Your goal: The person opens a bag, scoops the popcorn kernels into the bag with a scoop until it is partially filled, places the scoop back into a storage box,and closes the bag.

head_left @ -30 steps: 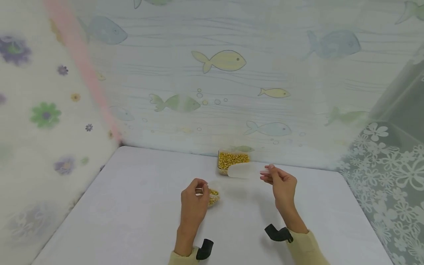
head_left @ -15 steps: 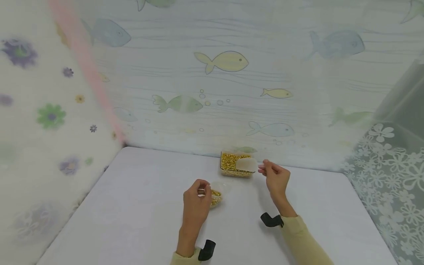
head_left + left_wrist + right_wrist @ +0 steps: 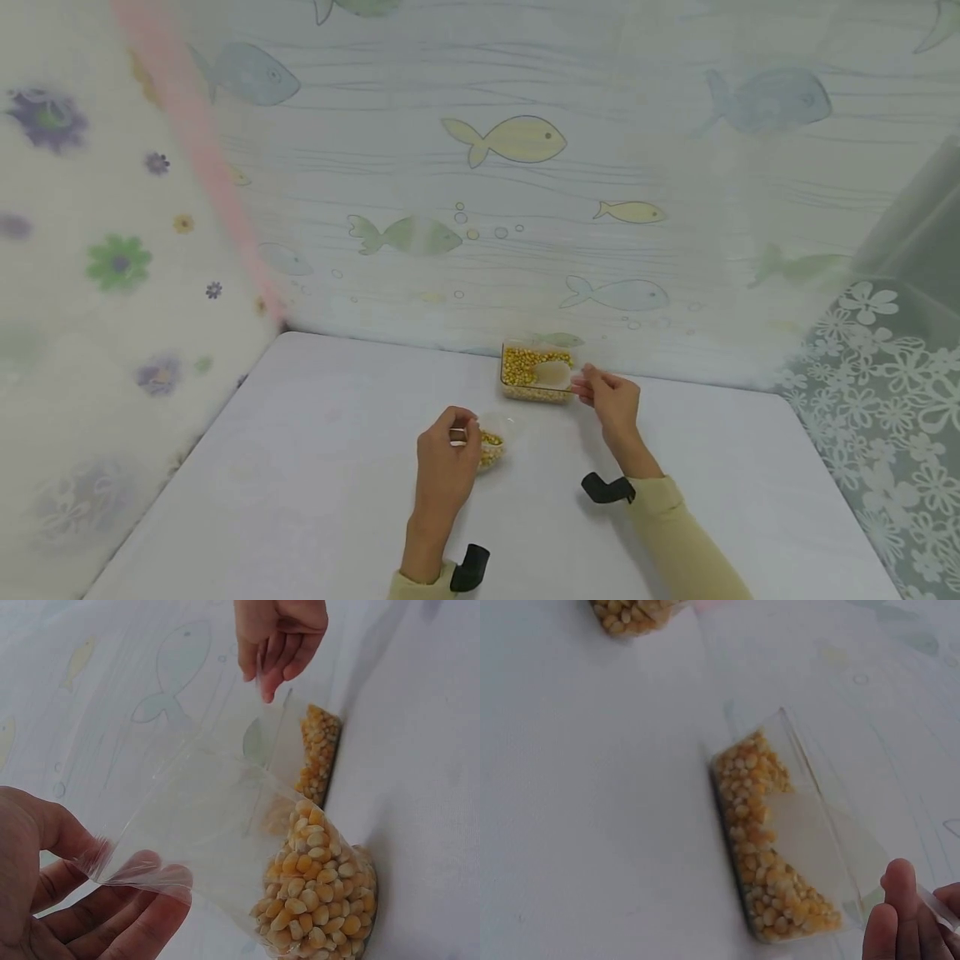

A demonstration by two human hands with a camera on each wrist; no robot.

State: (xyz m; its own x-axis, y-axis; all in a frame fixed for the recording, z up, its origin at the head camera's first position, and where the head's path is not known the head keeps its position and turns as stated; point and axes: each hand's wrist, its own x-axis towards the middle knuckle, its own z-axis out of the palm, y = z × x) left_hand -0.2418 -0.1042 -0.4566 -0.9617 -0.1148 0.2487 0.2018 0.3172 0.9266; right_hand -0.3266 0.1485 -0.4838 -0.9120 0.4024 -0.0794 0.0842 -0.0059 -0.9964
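My left hand [image 3: 446, 458] pinches the upper edge of a clear plastic bag [image 3: 202, 802] between thumb and fingers. The bag stands on the table, its lower part filled with yellow corn kernels [image 3: 319, 889]. Farther back, a clear rectangular container [image 3: 536, 395] holds more kernels [image 3: 742, 825]. My right hand [image 3: 617, 408] is at the container's right end, pinching the handle of a whitish translucent scoop [image 3: 806, 832]. The scoop's blade lies inside the container, with its front edge among the kernels. In the right wrist view, kernels partly cover that edge.
Both vessels stand on a white-covered table [image 3: 322, 467]. Behind the container rises a wall sheet [image 3: 360, 292] printed with fish. A flowered sheet [image 3: 67, 333] borders the left side, and a lace-patterned curtain [image 3: 885, 433] hangs at the right.
My right hand has moved left and slightly forward, bringing the scoop from in front of the container into its kernels. My left hand keeps its hold on the bag.
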